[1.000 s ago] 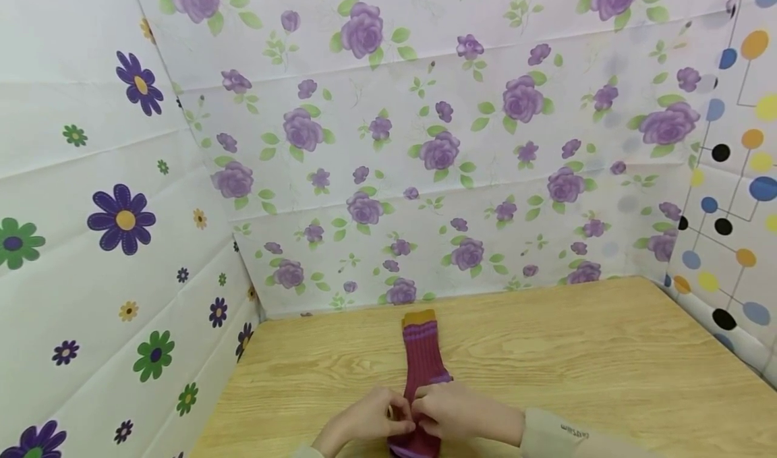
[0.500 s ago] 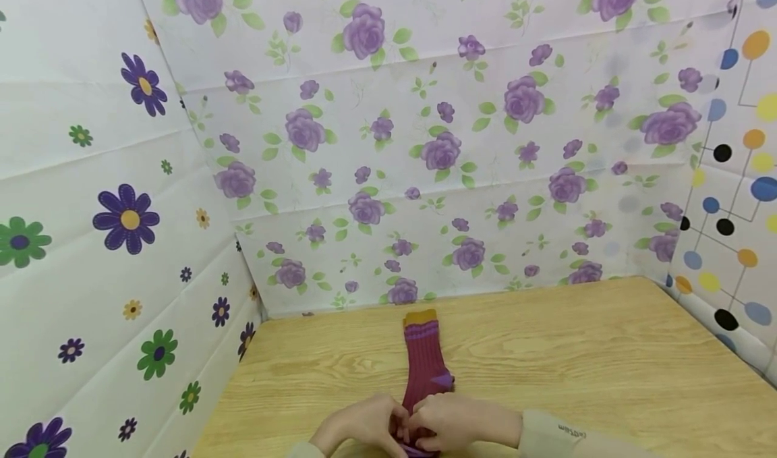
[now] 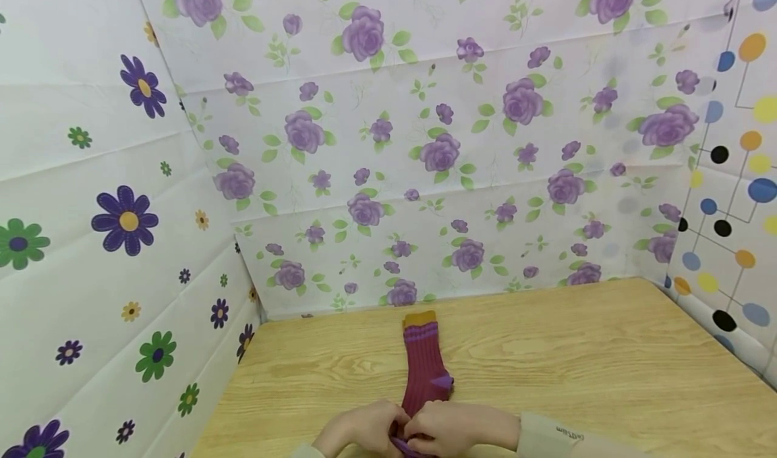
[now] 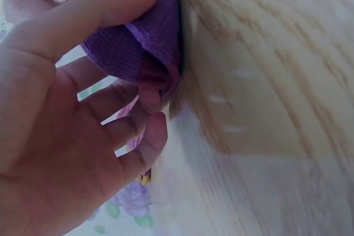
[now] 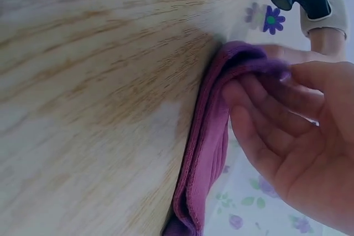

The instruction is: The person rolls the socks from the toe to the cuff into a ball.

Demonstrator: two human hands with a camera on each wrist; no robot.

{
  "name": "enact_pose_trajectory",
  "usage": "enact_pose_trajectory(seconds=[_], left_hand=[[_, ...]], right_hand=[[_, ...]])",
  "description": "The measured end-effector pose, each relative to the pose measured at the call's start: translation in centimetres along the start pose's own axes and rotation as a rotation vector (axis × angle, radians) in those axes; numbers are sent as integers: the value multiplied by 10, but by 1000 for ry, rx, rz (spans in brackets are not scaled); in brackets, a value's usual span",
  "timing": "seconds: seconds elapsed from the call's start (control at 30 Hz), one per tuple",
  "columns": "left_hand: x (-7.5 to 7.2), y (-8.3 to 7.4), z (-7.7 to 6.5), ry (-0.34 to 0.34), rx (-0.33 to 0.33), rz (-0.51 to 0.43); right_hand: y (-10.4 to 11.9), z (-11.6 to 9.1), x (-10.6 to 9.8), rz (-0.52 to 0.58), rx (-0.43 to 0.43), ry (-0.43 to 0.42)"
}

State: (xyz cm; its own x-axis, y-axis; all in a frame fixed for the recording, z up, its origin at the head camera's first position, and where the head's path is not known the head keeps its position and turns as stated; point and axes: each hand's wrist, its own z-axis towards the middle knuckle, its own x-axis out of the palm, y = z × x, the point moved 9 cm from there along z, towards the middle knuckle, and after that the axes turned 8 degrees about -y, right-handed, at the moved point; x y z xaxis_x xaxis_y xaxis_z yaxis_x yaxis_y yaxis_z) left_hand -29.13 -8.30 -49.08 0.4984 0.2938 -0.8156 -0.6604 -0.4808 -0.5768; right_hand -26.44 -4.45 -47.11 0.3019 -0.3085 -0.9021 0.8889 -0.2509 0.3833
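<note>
A pair of maroon ribbed socks (image 3: pixel 421 363) lies lengthwise on the table, one on top of the other. Their mustard cuffs (image 3: pixel 420 319) point away from me, and a purple heel (image 3: pixel 443 381) sticks out to the right. At the near end, the purple toes (image 4: pixel 124 42) are bent up and back. My left hand (image 3: pixel 369 425) pinches the toe part, its thumb on the purple knit and fingers beneath. My right hand (image 3: pixel 446 427) grips the fold from the other side; in the right wrist view its fingers tuck under the raised toe (image 5: pixel 243 53).
The wood-grain table (image 3: pixel 564 363) spreads out on both sides of the socks. Behind it hangs a white sheet with purple roses (image 3: pixel 440 151). Flowered sheeting (image 3: pixel 73 276) closes the left side, dotted sheeting (image 3: pixel 728 242) the right.
Both hands have drawn slightly nearer to me along the socks, uncovering the purple heel. The toe end, earlier flat, is now folded up between the hands.
</note>
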Motion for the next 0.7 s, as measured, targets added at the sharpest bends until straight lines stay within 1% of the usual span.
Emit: enact_pose_trajectory(seconds=[0.1,0.17,0.23,0.33,0.4,0.53,0.6,0.63,0.7], left_hand=[[-3,5,1,-31,-58,-130],[-6,9,1,-62,-92,-188],[-9,12,2,-92,-110,-192],[-11,14,3,-118,-112,-187],[-11,15,3,-130,-106,-187],[-11,15,3,-148,-103,-235],[-12,15,3,-157,-93,-239],[-12,15,4,-164,-80,-218],[-13,14,5,-181,-55,-145]], right_hand=[[-3,1,-2,22,32,-32],[-5,2,-4,20,48,-63],[-6,4,-7,10,53,-98],[-7,6,-10,-11,49,-141],[-5,7,-11,-18,33,-167],[-3,6,-10,-42,-11,-209],[-2,5,-8,-72,-37,-222],[-2,5,-8,-89,-43,-225],[-3,4,-6,-130,-47,-220]])
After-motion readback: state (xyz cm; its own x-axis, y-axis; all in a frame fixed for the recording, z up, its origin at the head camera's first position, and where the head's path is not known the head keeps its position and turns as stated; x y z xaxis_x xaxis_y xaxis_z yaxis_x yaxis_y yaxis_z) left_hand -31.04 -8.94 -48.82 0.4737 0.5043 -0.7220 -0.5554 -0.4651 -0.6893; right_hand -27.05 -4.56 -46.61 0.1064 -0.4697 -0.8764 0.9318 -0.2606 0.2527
